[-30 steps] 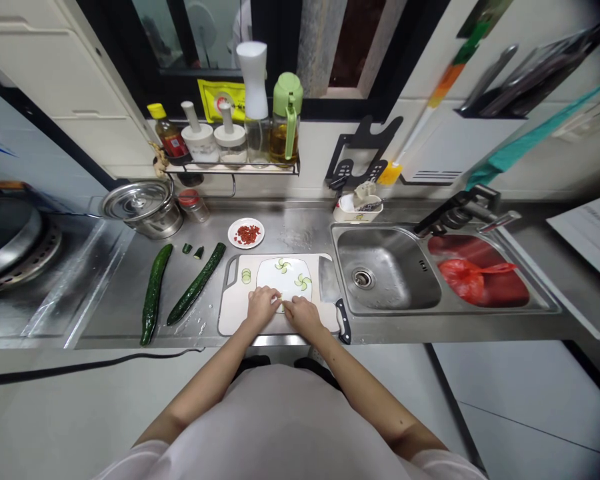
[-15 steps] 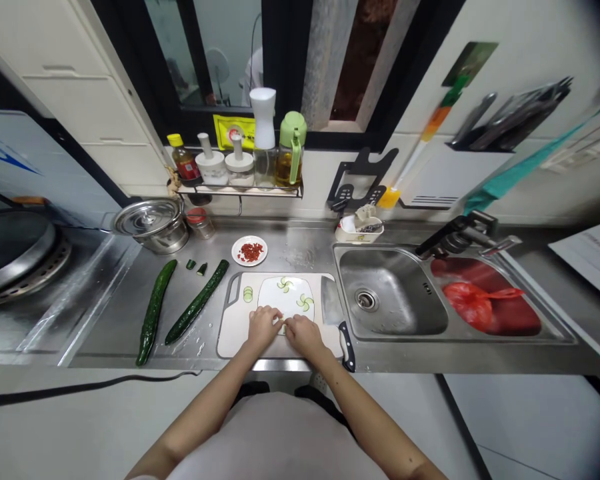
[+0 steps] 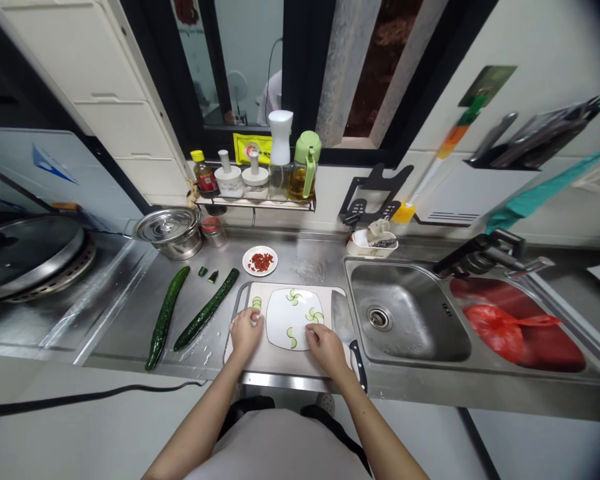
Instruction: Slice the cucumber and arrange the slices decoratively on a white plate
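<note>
A white plate (image 3: 277, 320) lies on a pale cutting board (image 3: 275, 363). On it, cut cucumber slices form two pinwheels (image 3: 294, 297) and a partial curve (image 3: 292, 339) nearer me. My left hand (image 3: 245, 331) is at the board's left side, fingers curled in just below a short stack of cucumber slices (image 3: 257, 303); whether a slice is between them is hidden. Over the plate's right edge is my right hand (image 3: 326, 345), thumb and fingertips pressed together, any small piece there too small to make out. A kitchen knife (image 3: 359, 365) lies along the board's right side.
Two whole cucumbers (image 3: 167, 319) and cut ends (image 3: 213, 277) lie left of the board. Behind it sits a small dish (image 3: 251, 266) of chopped red pieces. A sink (image 3: 410, 313) is at the right, a lidded pot (image 3: 180, 245) at the back left.
My hands, together over the plate's near part before, have moved apart: left toward the slice stack, right to the plate's right edge. The partial cucumber curve now shows. The view has shifted.
</note>
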`<state>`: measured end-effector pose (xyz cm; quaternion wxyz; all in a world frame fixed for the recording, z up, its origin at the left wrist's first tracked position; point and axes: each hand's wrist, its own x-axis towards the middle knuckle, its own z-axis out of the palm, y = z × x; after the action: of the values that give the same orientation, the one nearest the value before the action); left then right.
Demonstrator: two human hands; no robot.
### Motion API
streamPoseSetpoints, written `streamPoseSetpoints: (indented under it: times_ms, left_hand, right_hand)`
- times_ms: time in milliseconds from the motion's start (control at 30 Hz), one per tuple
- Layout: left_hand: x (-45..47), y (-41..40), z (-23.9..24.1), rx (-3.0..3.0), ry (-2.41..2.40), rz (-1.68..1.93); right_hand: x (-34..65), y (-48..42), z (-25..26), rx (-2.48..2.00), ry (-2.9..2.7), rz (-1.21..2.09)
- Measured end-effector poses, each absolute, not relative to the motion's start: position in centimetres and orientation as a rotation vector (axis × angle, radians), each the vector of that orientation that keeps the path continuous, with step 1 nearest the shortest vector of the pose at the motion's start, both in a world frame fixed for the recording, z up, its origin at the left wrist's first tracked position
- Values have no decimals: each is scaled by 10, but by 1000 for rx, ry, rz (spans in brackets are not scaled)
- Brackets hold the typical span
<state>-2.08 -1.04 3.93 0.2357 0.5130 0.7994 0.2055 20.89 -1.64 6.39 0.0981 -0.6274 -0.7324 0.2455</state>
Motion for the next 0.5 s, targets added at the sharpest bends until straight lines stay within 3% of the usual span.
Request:
streamPoseSetpoints:
  times_ms: [500]
  left_hand:
    - [-31,13,30,1382,2405,383]
  right_hand:
    - [213,-18,61,-1807,-2071,816]
